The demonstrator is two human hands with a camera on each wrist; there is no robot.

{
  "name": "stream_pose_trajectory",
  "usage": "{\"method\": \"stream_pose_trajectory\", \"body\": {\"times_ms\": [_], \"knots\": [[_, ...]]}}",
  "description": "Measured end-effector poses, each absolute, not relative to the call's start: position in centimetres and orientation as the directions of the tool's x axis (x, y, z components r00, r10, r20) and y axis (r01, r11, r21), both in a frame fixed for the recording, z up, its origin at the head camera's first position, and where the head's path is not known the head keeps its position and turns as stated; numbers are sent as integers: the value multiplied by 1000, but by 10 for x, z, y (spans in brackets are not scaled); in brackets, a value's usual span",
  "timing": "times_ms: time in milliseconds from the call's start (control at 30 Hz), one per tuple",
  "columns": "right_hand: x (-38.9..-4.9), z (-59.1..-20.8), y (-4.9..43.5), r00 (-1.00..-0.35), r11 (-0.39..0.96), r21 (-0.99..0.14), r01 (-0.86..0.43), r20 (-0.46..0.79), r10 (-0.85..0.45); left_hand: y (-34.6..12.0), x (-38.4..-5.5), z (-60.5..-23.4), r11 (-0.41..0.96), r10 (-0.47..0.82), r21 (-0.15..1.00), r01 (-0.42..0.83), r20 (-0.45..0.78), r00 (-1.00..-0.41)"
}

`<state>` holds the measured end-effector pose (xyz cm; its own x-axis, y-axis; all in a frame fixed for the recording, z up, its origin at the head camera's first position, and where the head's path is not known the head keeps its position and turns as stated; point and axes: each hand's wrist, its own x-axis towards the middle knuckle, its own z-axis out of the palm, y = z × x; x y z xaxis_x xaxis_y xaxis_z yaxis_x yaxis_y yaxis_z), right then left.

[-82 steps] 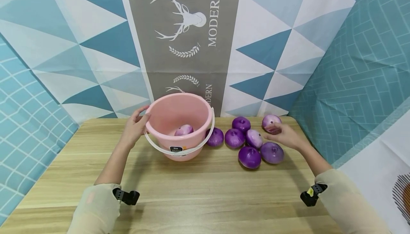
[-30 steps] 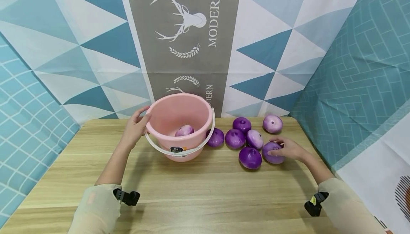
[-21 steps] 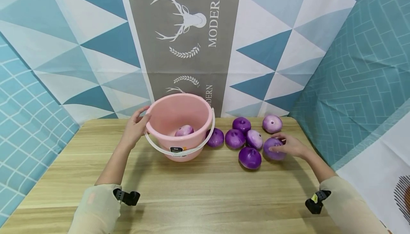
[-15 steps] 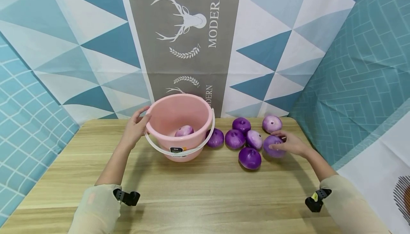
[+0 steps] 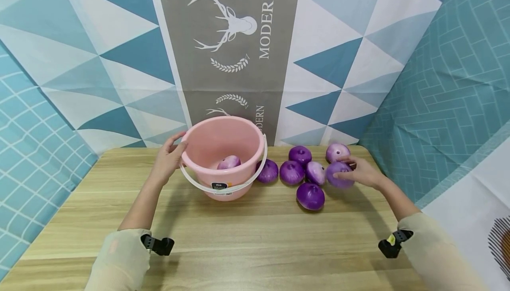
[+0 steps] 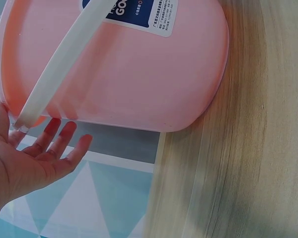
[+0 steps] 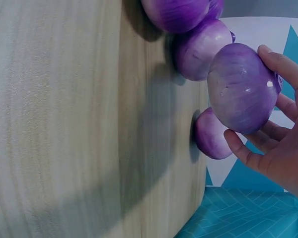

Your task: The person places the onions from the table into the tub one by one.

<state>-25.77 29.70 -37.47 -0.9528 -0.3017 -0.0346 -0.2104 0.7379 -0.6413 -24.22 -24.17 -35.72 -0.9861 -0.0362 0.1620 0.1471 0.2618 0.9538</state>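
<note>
My right hand grips a pale purple onion between thumb and fingers. In the right wrist view this onion is raised off the table, with the right hand around its far side. My left hand touches the left rim of a pink bucket, its fingers relaxed. The left wrist view has the left hand beside the white bucket handle, several fingers spread apart. One pale onion lies inside the bucket.
Several purple onions cluster right of the bucket, including a dark front one and a whitish one. Another pale onion sits behind the held one, and one is beside the bucket. Patterned cloth hangs behind the wooden table.
My right hand has moved from the rear pale onion to the front-right one, taken hold of it and lifted it slightly. The left hand and bucket have stayed put.
</note>
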Motion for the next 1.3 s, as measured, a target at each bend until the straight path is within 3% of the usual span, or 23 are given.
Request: {"method": "stream_pose_trajectory", "body": {"times_ms": [200,500,767,1300], "knots": [[-258,-365,294,-954,730,-652,-202,-38,-298,-240,-241,-356,246,-28,959,142,153,-988],[-266,-354,293,-946,685,-672,-281,72,-318,-239,-242,-356,209,-34,970,127,137,-990],[-265,-347,291,-961,710,-673,-207,5,-275,-238,-241,-355,189,-37,975,116,125,-991],[-266,-331,285,-966,705,-682,-193,6,-259,-239,-241,-356,189,-42,976,111,121,-992]]}}
